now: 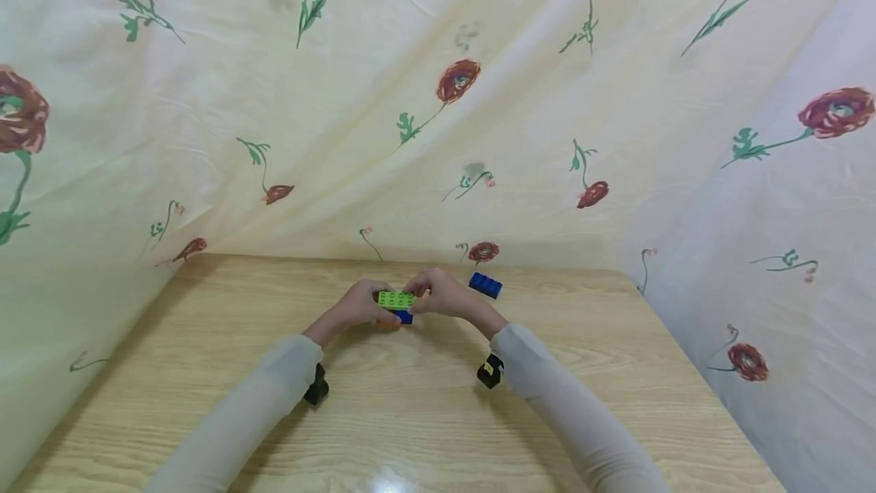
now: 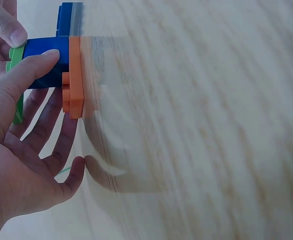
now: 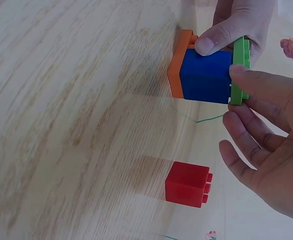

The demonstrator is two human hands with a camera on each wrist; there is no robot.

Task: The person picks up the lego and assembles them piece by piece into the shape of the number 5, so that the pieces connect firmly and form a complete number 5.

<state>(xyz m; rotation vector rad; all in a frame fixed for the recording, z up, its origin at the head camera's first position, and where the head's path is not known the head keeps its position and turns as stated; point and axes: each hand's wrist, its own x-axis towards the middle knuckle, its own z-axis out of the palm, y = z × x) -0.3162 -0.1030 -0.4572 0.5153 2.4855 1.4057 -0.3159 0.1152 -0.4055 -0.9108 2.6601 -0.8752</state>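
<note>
Two hands face each other over a wooden table (image 1: 383, 409). From where I stand, left to right: left hand (image 1: 357, 303) grips the blue middle brick (image 3: 206, 75), thumb on its near face; beneath, an orange piece (image 2: 75, 75) juts out leftward. Green plate (image 1: 395, 299) lies on top, between the hands, long axis running roughly from one to the other. Governing relation, in my judgement: plate to middle brick; thin light line between them, full seating uncertain. Right hand (image 1: 441, 294) pinches the plate's right end. Loose blue brick (image 1: 485, 284) farther right and back, right hand nearer. Red brick (image 3: 186, 184) stands apart, right wrist view only.
</note>
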